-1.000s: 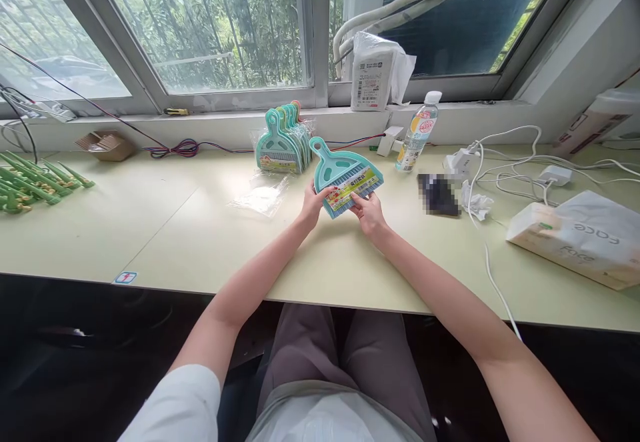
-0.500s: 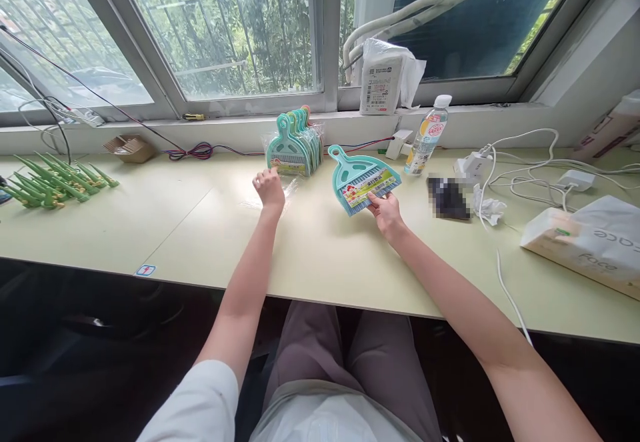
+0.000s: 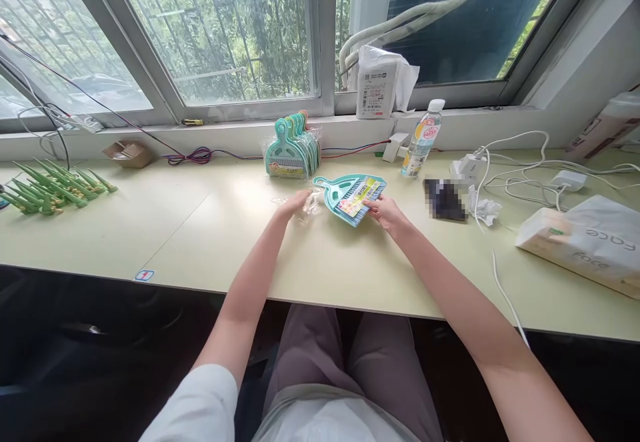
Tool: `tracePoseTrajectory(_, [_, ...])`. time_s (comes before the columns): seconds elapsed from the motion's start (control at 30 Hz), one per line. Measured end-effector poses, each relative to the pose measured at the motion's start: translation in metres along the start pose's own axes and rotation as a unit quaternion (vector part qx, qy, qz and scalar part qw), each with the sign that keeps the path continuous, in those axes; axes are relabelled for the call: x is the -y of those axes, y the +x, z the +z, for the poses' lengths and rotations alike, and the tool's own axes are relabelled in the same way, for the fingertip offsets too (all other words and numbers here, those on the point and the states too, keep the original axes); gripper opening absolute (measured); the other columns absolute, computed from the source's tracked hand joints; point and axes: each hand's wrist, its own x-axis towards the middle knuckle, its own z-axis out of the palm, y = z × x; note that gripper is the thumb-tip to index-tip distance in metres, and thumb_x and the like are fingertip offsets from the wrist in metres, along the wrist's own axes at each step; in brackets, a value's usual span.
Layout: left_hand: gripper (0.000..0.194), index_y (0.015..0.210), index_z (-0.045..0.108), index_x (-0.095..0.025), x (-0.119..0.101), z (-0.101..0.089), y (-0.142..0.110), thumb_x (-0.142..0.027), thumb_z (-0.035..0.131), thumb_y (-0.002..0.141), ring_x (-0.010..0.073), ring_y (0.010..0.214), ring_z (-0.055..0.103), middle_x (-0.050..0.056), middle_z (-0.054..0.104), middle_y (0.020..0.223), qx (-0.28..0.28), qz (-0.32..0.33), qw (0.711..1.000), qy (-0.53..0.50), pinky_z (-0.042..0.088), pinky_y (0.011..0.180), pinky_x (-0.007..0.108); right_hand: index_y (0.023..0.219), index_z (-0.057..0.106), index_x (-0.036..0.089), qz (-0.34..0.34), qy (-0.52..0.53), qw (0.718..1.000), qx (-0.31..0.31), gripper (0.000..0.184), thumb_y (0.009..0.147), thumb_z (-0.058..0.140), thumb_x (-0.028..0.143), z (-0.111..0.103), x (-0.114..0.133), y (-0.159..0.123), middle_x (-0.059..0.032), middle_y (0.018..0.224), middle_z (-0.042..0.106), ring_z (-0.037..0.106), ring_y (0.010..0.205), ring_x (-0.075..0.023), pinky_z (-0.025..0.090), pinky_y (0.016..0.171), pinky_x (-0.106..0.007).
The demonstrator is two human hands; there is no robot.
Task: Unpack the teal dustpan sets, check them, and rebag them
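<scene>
My right hand grips the wide edge of a teal dustpan, which carries a printed label and a row of bristles, so a small brush seems nested in it. Its looped handle points left and lies close to my left hand. Fingers closed, my left hand holds a crumpled clear plastic bag just over the table, beside the handle. Behind them, several bagged dustpans stand upright in a row against the sill.
A bottle, dark pixelated object, white cables and tissue pack occupy the right. Green pointed pieces and a small cardboard box lie left. The table's front edge runs before my legs.
The dustpan in my right hand has come lower and left, tilting flatter. My left hand has moved right and gathered up the plastic bag that lay spread on the table.
</scene>
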Motion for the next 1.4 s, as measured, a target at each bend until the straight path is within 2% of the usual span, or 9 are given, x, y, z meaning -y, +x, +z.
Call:
tracePoseTrajectory(0.1, [0.024,0.080,0.069,-0.020,0.000,-0.011,0.004,-0.026,0.077,0.057,0.0292,0.099,0.061,0.008,0.068,0.092,0.073,-0.041,0.991,0.105,0.046,0.087,0.037,0.084,0.065,0.012,0.026,-0.012,0.999,0.025,0.022,0.071,0.061,-0.006,-0.011,0.011,0.005,-0.0075,0.081,0.073,0.072,0.074,-0.0185,0.063,0.072,-0.032])
tracePoseTrajectory(0.17, [0.029,0.074,0.067,-0.020,0.001,-0.013,0.004,-0.026,0.082,0.050,0.0299,0.105,0.058,0.007,0.067,0.096,0.087,-0.009,0.978,0.190,0.043,0.093,0.038,0.086,0.067,0.010,0.043,-0.024,0.997,0.056,0.023,0.072,0.062,-0.007,-0.020,0.018,0.008,-0.0092,0.083,0.074,0.072,0.072,-0.0184,0.064,0.069,-0.030])
tracePoseTrajectory(0.3, [0.018,0.076,0.067,-0.019,0.007,-0.005,0.000,-0.028,0.075,0.063,0.0307,0.114,0.054,0.010,0.065,0.110,0.043,0.072,0.938,0.336,0.037,0.100,0.040,0.089,0.068,0.008,0.076,-0.053,0.991,0.100,0.025,0.071,0.063,-0.008,-0.037,0.026,0.013,-0.0117,0.085,0.074,0.072,0.068,-0.0181,0.063,0.061,-0.026])
tracePoseTrajectory(0.47, [0.017,0.089,0.071,-0.024,0.005,0.003,-0.007,-0.019,0.060,0.078,0.0290,0.106,0.058,0.011,0.069,0.105,-0.027,0.107,0.893,0.437,0.041,0.096,0.039,0.084,0.068,0.008,0.091,-0.070,0.991,0.075,0.021,0.072,0.061,-0.008,-0.041,0.024,0.014,-0.0116,0.080,0.074,0.072,0.064,-0.0169,0.061,0.055,-0.022])
tracePoseTrajectory(0.67, [0.022,0.088,0.072,-0.019,-0.001,0.001,-0.009,-0.012,0.053,0.080,0.0300,0.103,0.060,0.014,0.069,0.097,-0.033,0.103,0.856,0.505,0.045,0.089,0.040,0.084,0.067,0.010,0.052,-0.054,0.997,0.035,0.021,0.071,0.064,-0.006,-0.035,0.018,0.016,-0.0099,0.081,0.074,0.072,0.068,-0.0174,0.061,0.061,-0.025])
tracePoseTrajectory(0.8, [0.024,0.083,0.070,-0.013,-0.007,0.001,-0.011,-0.004,0.048,0.078,0.0305,0.092,0.064,0.016,0.068,0.087,-0.022,0.090,0.822,0.563,0.047,0.083,0.040,0.086,0.067,0.012,0.058,-0.067,0.994,0.070,0.024,0.068,0.068,-0.004,-0.022,0.015,0.009,-0.0102,0.086,0.075,0.072,0.073,-0.0193,0.062,0.070,-0.029])
tracePoseTrajectory(1.03, [0.032,0.104,0.066,-0.017,-0.016,0.008,-0.021,-0.008,0.039,0.089,0.0246,0.092,0.066,0.012,0.068,0.094,-0.034,0.117,0.792,0.599,0.048,0.079,0.033,0.090,0.066,0.015,0.039,-0.068,0.991,0.110,0.026,0.068,0.069,0.002,0.009,-0.002,-0.011,-0.0078,0.090,0.075,0.072,0.080,-0.0202,0.062,0.072,-0.031])
tracePoseTrajectory(1.2, [0.034,0.112,0.062,-0.016,-0.019,0.019,-0.029,-0.006,0.038,0.090,0.0238,0.092,0.065,0.013,0.067,0.102,-0.037,0.193,0.757,0.623,0.049,0.071,0.031,0.094,0.062,0.019,-0.030,-0.011,0.999,0.025,0.027,0.071,0.068,0.007,0.019,-0.019,-0.014,-0.0053,0.089,0.074,0.072,0.080,-0.0204,0.062,0.075,-0.036])
tracePoseTrajectory(1.4, [0.036,0.106,0.065,-0.018,-0.019,0.027,-0.033,-0.002,0.038,0.088,0.0239,0.102,0.062,0.011,0.062,0.125,-0.036,0.349,0.740,0.574,0.051,0.075,0.033,0.089,0.064,0.018,-0.046,0.005,0.997,0.067,0.024,0.068,0.074,0.012,0.021,-0.018,-0.015,-0.0050,0.090,0.073,0.071,0.078,-0.0185,0.061,0.071,-0.032])
